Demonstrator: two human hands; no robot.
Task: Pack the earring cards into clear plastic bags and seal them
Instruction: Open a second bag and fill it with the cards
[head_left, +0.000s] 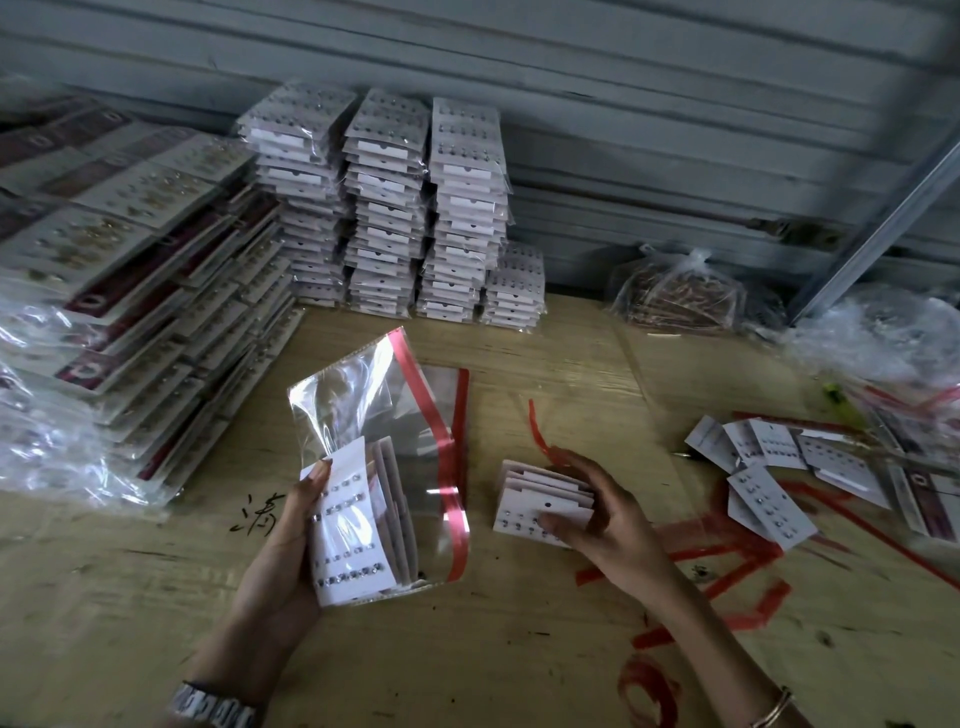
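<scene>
The left hand (291, 525) is gripping one clear plastic bag (358, 395) at its near left corner, with the thumb pressing on the earring cards (348, 525) inside; at least three are showing. Just right of it, the right hand (608, 514) is holding a fanned stack of cards (540, 499), about four, above the worktop (467, 649).

Recommended: square the stack, keep the bag mouth spread, and slide the cards in flat. Close the red-edged flap (431, 426) only once all the cards are seated.

Farther right, roughly six loose cards (769, 493) are lying. At the far wall, four columns of bagged cards (384, 208) are standing: three tall, one short.
</scene>
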